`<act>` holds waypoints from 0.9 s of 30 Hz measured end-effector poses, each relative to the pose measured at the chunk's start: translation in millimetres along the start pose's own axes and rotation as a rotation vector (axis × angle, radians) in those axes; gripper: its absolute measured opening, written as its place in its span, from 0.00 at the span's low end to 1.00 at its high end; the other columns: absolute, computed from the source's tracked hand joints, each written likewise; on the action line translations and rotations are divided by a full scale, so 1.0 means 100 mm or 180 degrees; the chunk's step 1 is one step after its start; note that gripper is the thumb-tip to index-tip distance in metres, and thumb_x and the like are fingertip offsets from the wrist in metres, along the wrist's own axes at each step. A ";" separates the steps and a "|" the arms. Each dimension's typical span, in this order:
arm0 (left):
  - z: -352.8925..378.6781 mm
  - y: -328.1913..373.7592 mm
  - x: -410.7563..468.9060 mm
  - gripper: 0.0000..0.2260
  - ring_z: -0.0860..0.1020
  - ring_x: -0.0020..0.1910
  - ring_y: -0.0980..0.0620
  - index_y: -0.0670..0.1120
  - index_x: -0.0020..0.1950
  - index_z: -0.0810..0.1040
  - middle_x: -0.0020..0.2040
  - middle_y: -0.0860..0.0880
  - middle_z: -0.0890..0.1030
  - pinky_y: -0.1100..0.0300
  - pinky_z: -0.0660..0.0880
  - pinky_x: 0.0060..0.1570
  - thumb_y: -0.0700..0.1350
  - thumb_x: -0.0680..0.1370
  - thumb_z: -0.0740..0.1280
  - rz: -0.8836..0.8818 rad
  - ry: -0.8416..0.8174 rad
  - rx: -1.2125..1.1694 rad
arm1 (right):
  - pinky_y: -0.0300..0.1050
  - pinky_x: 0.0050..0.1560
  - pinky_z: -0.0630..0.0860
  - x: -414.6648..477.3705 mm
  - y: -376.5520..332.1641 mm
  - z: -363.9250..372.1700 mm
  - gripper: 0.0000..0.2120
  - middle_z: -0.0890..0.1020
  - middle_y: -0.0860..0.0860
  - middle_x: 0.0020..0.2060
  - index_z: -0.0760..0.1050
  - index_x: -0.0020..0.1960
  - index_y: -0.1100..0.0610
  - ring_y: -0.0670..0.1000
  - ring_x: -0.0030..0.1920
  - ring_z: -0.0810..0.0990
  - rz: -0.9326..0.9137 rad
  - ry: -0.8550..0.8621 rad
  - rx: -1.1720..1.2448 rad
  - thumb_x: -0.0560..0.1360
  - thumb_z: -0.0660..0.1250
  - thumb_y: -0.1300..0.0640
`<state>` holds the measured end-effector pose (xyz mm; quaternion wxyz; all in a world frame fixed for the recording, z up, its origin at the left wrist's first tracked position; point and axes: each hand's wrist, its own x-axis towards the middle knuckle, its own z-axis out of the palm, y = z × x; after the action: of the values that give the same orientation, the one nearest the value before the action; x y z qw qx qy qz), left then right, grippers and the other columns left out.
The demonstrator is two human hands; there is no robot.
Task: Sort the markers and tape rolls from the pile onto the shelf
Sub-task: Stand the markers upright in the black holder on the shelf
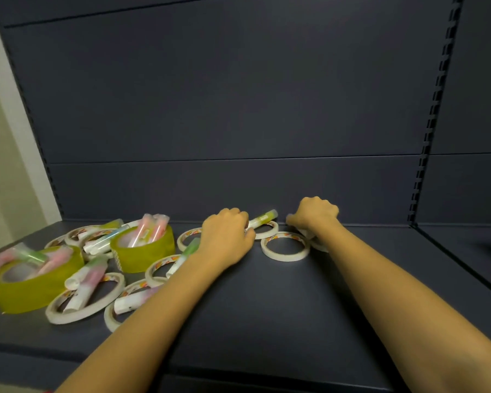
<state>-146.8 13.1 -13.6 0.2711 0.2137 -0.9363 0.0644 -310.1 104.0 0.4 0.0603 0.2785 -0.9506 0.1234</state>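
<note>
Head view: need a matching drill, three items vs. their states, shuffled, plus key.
Items:
1. yellow-green-capped white marker
2. thin white tape ring
3. wide yellow tape roll nearer the hands

States:
A. pink markers stand in its core
B. lies flat on the dark shelf, nothing in its hole
C. held in the left hand

Pairs: 1-C, 2-B, 3-A

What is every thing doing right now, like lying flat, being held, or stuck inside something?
left hand: grips the yellow marker
yellow marker: held, one end poking out
right hand: fingers curled, contents hidden
white tape roll: flat on the shelf
big yellow tape roll: flat, pink markers standing in its hole
</note>
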 end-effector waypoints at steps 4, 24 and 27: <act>0.07 0.01 0.27 0.12 0.73 0.56 0.46 0.43 0.56 0.75 0.56 0.45 0.77 0.52 0.71 0.49 0.47 0.78 0.59 -0.0081 -0.0186 -0.0107 | 0.45 0.42 0.68 -0.07 0.08 -0.19 0.16 0.74 0.53 0.41 0.71 0.41 0.57 0.56 0.45 0.76 -0.0118 0.0094 0.0395 0.74 0.62 0.43; 0.18 0.62 0.66 0.16 0.73 0.54 0.41 0.38 0.57 0.72 0.56 0.39 0.75 0.50 0.68 0.50 0.50 0.82 0.55 -0.0134 0.0139 -0.1503 | 0.45 0.43 0.72 -0.99 1.30 -0.99 0.12 0.81 0.49 0.48 0.74 0.51 0.50 0.53 0.47 0.79 -0.0009 0.0606 0.0836 0.71 0.67 0.46; -0.06 0.93 0.60 0.15 0.75 0.51 0.46 0.40 0.56 0.75 0.51 0.44 0.78 0.55 0.69 0.51 0.50 0.80 0.59 -0.0217 0.0059 -0.2452 | 0.47 0.47 0.75 -1.12 1.57 -1.15 0.11 0.82 0.48 0.47 0.74 0.50 0.49 0.53 0.46 0.80 0.0006 0.0710 0.1011 0.72 0.67 0.44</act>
<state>-229.7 76.1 22.8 0.3420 0.1267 -0.8818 -0.2991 -296.3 320.0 58.9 0.1205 0.2682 -0.9069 0.3019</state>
